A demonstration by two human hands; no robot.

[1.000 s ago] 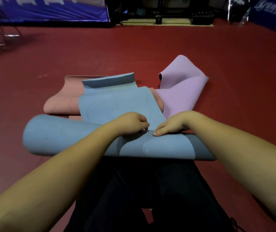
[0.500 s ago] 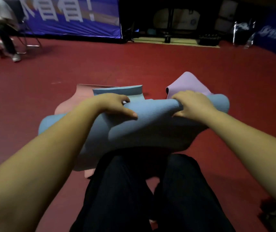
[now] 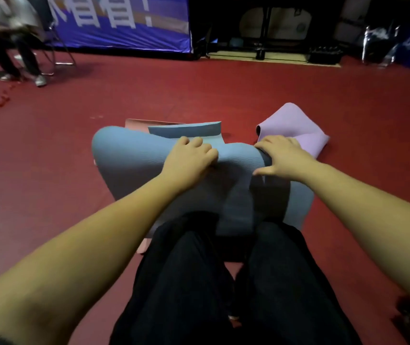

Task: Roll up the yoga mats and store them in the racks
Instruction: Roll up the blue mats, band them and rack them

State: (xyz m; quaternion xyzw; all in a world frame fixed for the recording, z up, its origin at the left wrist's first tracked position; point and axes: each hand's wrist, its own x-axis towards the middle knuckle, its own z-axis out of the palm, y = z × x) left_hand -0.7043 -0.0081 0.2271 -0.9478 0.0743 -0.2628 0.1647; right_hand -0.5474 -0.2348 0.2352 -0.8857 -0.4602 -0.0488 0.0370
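Observation:
A loosely rolled blue yoga mat (image 3: 134,160) is lifted off the red floor in front of my knees, its roll slack and sagging toward my legs. My left hand (image 3: 189,158) is closed over the top middle of the roll. My right hand (image 3: 283,155) grips the roll's right end, fingers curled over the open end. Behind it lies the blue mat's flat free end (image 3: 186,129), over a pink mat (image 3: 136,123). A purple mat (image 3: 296,125) lies folded on the floor at the right.
Red floor (image 3: 224,95) stretches all around. A seated person's legs and a chair (image 3: 24,61) are at the far left. A blue banner (image 3: 114,23) and dark equipment (image 3: 273,33) stand along the back wall. My dark trousers (image 3: 224,282) fill the lower middle.
The rolled blue mat came up from the floor into both hands. My hands shifted toward the roll's right half, the right one now at its end, and the roll sags.

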